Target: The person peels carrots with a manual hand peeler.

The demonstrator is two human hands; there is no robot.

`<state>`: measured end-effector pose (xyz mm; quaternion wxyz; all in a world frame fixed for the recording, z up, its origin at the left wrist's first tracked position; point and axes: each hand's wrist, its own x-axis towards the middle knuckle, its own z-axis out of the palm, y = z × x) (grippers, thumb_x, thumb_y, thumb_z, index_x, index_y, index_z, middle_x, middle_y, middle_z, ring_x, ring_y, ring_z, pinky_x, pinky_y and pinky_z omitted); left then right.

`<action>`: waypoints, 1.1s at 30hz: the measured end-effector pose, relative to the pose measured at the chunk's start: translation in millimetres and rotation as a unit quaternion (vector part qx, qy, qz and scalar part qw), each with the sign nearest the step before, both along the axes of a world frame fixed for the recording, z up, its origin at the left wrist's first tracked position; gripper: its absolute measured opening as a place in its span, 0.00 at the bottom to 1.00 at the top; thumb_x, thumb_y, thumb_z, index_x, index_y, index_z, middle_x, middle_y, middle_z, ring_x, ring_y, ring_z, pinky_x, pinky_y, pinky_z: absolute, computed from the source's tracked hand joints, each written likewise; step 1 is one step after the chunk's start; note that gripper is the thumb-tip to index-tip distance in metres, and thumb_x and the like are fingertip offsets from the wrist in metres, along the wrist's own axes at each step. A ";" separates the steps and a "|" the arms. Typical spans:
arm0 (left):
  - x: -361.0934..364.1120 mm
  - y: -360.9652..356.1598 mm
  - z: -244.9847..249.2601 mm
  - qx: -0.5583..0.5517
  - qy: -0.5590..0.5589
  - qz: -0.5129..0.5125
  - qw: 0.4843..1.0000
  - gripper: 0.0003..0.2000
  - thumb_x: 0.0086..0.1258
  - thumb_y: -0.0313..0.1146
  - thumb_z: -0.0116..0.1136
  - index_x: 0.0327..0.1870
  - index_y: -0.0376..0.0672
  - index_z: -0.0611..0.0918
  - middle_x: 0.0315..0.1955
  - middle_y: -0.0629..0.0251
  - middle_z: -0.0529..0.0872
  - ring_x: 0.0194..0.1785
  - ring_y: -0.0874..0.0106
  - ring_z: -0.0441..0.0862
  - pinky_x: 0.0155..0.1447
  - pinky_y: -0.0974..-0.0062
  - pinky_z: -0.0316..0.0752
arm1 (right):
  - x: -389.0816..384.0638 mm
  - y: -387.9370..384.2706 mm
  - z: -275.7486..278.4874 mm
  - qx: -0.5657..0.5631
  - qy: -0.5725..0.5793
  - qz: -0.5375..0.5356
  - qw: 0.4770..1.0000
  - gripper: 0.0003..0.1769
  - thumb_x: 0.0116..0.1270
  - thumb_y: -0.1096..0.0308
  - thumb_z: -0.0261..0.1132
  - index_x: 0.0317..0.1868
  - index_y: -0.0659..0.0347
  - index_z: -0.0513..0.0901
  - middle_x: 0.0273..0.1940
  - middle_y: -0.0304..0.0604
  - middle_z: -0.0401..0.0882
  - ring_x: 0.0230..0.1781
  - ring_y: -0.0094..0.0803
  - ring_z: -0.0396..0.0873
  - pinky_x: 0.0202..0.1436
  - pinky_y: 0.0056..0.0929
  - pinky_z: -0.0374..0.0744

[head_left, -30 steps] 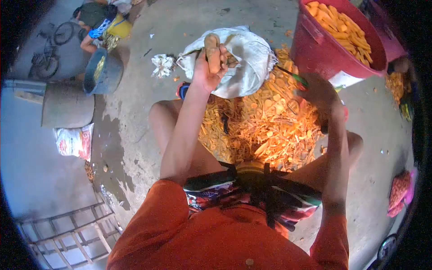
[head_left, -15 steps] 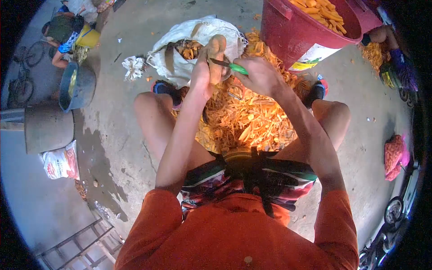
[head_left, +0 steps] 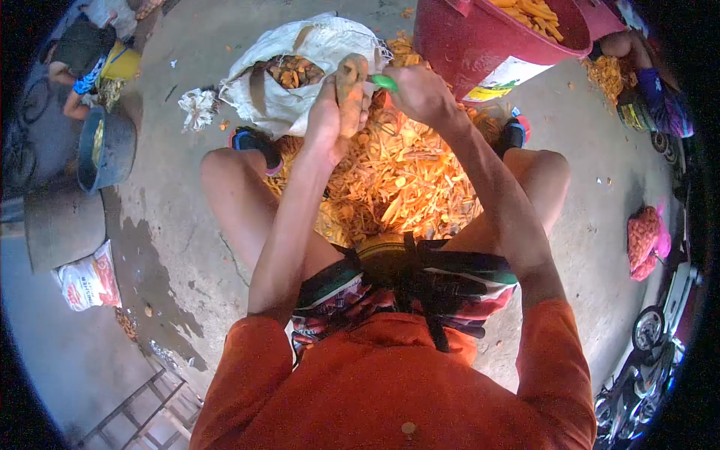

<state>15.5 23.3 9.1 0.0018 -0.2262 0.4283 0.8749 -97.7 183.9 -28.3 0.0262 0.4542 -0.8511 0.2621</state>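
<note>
One stiff, likely slippery brown tuber (head_left: 350, 79) is being clamped low by left hand (head_left: 328, 126) fingers; right hand (head_left: 420, 94) is gripping a green-handled blade (head_left: 384, 81).

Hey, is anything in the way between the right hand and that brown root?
Nothing visible. The right hand holds the green peeler right against the root, gripped by the left hand.

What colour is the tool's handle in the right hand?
Green; the handle shows best in the head view.
</note>
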 end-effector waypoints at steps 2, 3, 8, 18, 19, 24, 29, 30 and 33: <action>0.3 1.6 -3.3 -0.008 -0.016 -0.013 1.000 0.16 0.84 0.44 0.34 0.54 0.47 0.75 0.32 0.70 0.81 0.29 0.78 0.76 0.32 0.79 0.73 | -1.7 2.8 -1.3 0.031 0.046 -0.024 0.998 0.13 0.65 0.70 0.63 0.49 0.60 0.83 0.28 0.53 0.83 0.30 0.49 0.86 0.35 0.46 0.83; 1.9 2.2 -1.7 -0.006 -0.015 -0.012 1.000 0.16 0.84 0.44 0.34 0.54 0.47 0.75 0.32 0.70 0.81 0.29 0.78 0.76 0.32 0.79 0.73 | -18.1 6.5 -21.6 0.033 0.046 -0.023 0.998 0.13 0.65 0.70 0.63 0.49 0.60 0.83 0.28 0.53 0.83 0.30 0.49 0.86 0.35 0.46 0.83; 20.5 1.5 2.7 -0.001 -0.056 -0.052 0.997 0.17 0.84 0.44 0.35 0.57 0.44 0.75 0.34 0.67 0.81 0.30 0.77 0.78 0.30 0.79 0.72 | -112.6 89.2 -104.3 0.323 0.129 -0.068 0.935 0.10 0.69 0.65 0.60 0.38 0.59 0.87 0.29 0.54 0.84 0.32 0.47 0.86 0.36 0.45 0.84; 11.4 -5.6 8.3 -0.055 -0.017 -0.009 0.998 0.18 0.83 0.43 0.33 0.50 0.42 0.75 0.28 0.65 0.79 0.27 0.74 0.75 0.32 0.75 0.72 | 25.5 25.1 29.2 -0.086 -0.117 0.112 0.983 0.15 0.72 0.58 0.61 0.44 0.62 0.81 0.35 0.58 0.82 0.40 0.55 0.82 0.41 0.50 0.79; 11.4 -3.9 8.2 -0.053 -0.008 -0.018 0.998 0.18 0.84 0.43 0.32 0.49 0.42 0.75 0.29 0.66 0.79 0.27 0.74 0.75 0.32 0.75 0.72 | 32.0 18.0 32.0 -0.087 -0.116 0.111 0.983 0.15 0.72 0.58 0.61 0.44 0.62 0.81 0.35 0.58 0.82 0.40 0.55 0.82 0.41 0.50 0.79; 14.8 0.1 8.3 -0.065 0.014 -0.001 0.998 0.18 0.84 0.44 0.31 0.47 0.42 0.75 0.29 0.67 0.79 0.27 0.75 0.75 0.32 0.75 0.72 | 32.9 6.3 21.0 0.008 -0.061 0.094 0.994 0.10 0.67 0.65 0.62 0.41 0.63 0.80 0.33 0.58 0.81 0.38 0.58 0.81 0.40 0.51 0.78; 14.1 2.7 2.7 -0.008 -0.005 -0.001 1.000 0.16 0.84 0.42 0.32 0.48 0.43 0.74 0.29 0.68 0.79 0.27 0.76 0.75 0.32 0.78 0.72 | 26.4 1.2 -4.8 -0.027 0.020 0.016 0.999 0.10 0.60 0.70 0.64 0.42 0.62 0.81 0.32 0.57 0.83 0.37 0.57 0.83 0.42 0.51 0.80; 14.8 0.1 -2.1 -0.009 -0.005 -0.003 1.000 0.16 0.84 0.42 0.32 0.48 0.43 0.74 0.29 0.68 0.79 0.27 0.76 0.75 0.32 0.78 0.72 | 30.3 -1.7 3.2 0.019 0.012 -0.019 1.000 0.11 0.59 0.71 0.65 0.43 0.62 0.81 0.32 0.56 0.83 0.37 0.56 0.83 0.42 0.50 0.81; 13.6 -5.9 -11.7 -0.001 -0.001 -0.052 0.999 0.14 0.83 0.41 0.35 0.50 0.46 0.75 0.33 0.69 0.80 0.31 0.78 0.77 0.32 0.80 0.72 | 27.1 -3.0 5.1 0.067 0.016 -0.059 0.996 0.13 0.58 0.70 0.66 0.44 0.61 0.82 0.32 0.56 0.84 0.35 0.54 0.84 0.41 0.50 0.83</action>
